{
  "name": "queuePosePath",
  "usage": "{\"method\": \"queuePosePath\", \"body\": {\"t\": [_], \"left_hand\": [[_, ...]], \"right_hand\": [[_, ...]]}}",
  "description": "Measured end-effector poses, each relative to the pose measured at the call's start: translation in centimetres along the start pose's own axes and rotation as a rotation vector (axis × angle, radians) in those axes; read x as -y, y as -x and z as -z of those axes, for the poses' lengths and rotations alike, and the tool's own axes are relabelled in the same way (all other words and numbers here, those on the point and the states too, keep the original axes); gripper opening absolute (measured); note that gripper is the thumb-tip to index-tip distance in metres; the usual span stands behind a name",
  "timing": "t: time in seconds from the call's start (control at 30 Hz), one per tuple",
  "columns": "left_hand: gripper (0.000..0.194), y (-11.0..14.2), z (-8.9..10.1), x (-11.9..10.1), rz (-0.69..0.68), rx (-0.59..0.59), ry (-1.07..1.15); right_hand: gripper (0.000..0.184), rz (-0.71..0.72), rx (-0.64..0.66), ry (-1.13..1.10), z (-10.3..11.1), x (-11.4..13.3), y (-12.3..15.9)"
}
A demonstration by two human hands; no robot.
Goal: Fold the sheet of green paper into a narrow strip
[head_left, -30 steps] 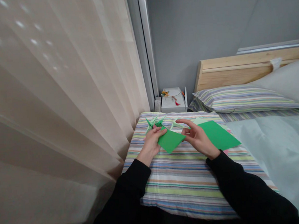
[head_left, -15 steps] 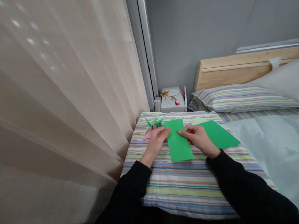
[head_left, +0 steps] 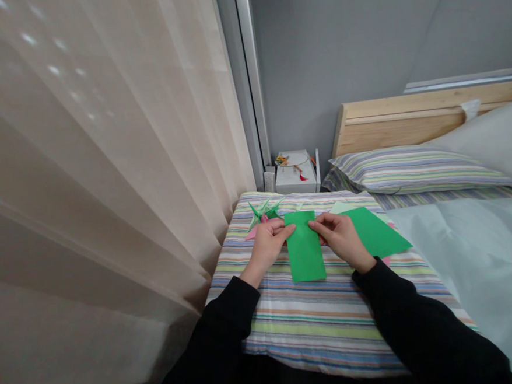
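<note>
A bed with a striped cover (head_left: 318,328) is in front of me. A green paper strip (head_left: 305,256) lies flat on the cover, right between my hands, and its long side points away from me. My left hand (head_left: 268,244) is at the top left corner of the strip, and my right hand (head_left: 340,239) is at the top right corner. Both hands are almost closed, with fingers and thumbs close together. I think each one pinches the paper, but the view is small, so I can't be sure.

Just past my left hand sits a folded green paper shape with sharp points (head_left: 263,209), and a bit of pink paper (head_left: 252,234) pokes out from under it. Beside my right hand lies a big green paper sheet (head_left: 375,230), and a pale green paper (head_left: 342,207) is just past it. My arms are in black sleeves (head_left: 224,326). Farther off are a striped pillow (head_left: 412,169), a wooden headboard (head_left: 409,120) and a white box (head_left: 294,174). A long curtain (head_left: 105,167) hangs on my left.
</note>
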State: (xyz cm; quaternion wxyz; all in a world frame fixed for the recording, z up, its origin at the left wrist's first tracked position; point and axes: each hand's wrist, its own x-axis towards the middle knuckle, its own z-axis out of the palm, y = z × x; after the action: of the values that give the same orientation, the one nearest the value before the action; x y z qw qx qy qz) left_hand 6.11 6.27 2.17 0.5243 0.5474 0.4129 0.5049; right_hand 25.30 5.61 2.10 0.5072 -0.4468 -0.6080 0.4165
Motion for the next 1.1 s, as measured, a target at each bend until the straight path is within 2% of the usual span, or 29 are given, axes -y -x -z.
{"method": "queuePosePath", "body": {"t": [0.13,0.27,0.33,0.47,0.53,0.73,0.83,0.93,1.03,1.1], "left_hand": [[0.033,-0.2,0.1,-0.1,-0.087,0.029,-0.119],[0.020,-0.5,0.4,0.0,-0.171,-0.007,-0.208],[0.019,-0.5,0.3,0.1,-0.134,-0.013,-0.160],[0.025,-0.2,0.0,0.2,0.024,0.085,-0.028],[0.027,-0.2,-0.2,0.3,0.061,0.087,0.018],[0.023,-0.9,0.4,0.9,0.007,-0.189,0.127],[0.026,-1.4,0.9,1.4,0.012,-0.285,0.207],[0.030,-1.7,1.3,1.7,0.037,-0.336,0.284],[0.034,-1.9,1.4,2.0,0.077,-0.342,0.339],[0.034,-1.9,1.4,2.1,0.110,-0.311,0.345]], "right_hand": [[0.040,0.024,0.081,0.053,-0.1,-0.1,0.0],[0.038,0.051,0.188,0.083,-0.2,-0.1,0.1],[0.037,0.057,0.209,0.090,-0.3,-0.1,0.1],[0.035,0.038,0.269,0.098,-0.5,-0.2,0.3],[0.036,0.024,0.298,0.092,-0.7,-0.2,0.3],[0.034,-0.002,0.305,0.050,-0.6,0.0,0.2],[0.035,-0.023,0.300,0.012,0.1,-0.1,-0.1],[0.037,-0.029,0.281,-0.038,0.9,-0.4,-0.2],[0.041,-0.002,0.190,-0.087,1.3,-0.5,-0.2],[0.030,0.070,0.103,-0.077,1.1,-0.2,-0.1]]}}
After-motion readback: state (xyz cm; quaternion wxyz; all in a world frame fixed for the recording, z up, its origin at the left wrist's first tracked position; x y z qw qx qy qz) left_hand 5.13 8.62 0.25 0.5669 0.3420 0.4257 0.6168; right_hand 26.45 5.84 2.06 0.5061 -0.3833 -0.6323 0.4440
